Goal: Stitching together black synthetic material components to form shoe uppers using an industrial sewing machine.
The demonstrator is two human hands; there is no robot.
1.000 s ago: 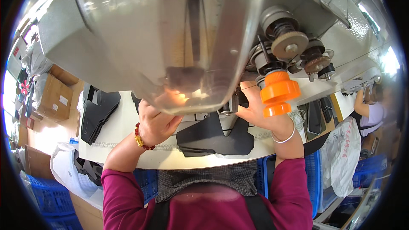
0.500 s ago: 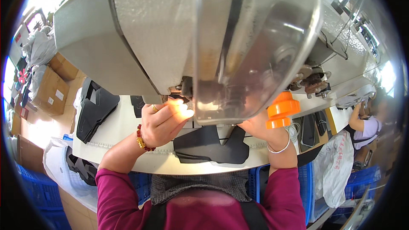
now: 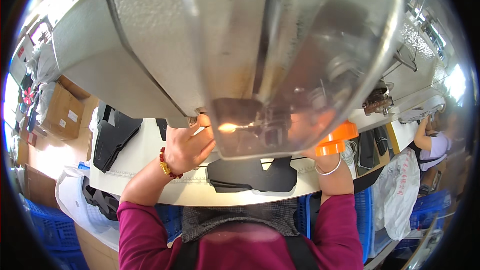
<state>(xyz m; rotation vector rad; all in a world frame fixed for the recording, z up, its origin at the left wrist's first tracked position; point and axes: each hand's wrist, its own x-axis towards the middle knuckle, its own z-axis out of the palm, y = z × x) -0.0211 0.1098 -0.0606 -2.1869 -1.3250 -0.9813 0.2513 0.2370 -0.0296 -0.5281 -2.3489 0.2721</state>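
Observation:
My left hand (image 3: 187, 147), with a red beaded bracelet at its wrist, is raised to the underside of the grey sewing machine head (image 3: 165, 45). Its fingers are bent together beside a small bright light, and what they pinch, if anything, is hidden. On the other side, my right hand (image 3: 327, 162) reaches up behind an orange ribbed plastic piece (image 3: 337, 139) and the clear guard (image 3: 245, 142), which blur and cover its fingers. Between my wrists a flat black cut piece (image 3: 250, 176) lies on the white table (image 3: 200, 197), apart from both hands.
A stack of black pieces (image 3: 114, 137) lies at the table's left. A phone (image 3: 366, 150) and a white cable coil (image 3: 350, 152) are at the right. Blue crates (image 3: 47, 222), white sacks (image 3: 400, 190) and a cardboard box (image 3: 62, 112) surround the table. Another person (image 3: 432, 147) sits far right.
The view has shifted closer to the machine, so the guard looks larger and covers more. My left fingers have drawn slightly closer in under the head. The black piece lies in about the same place.

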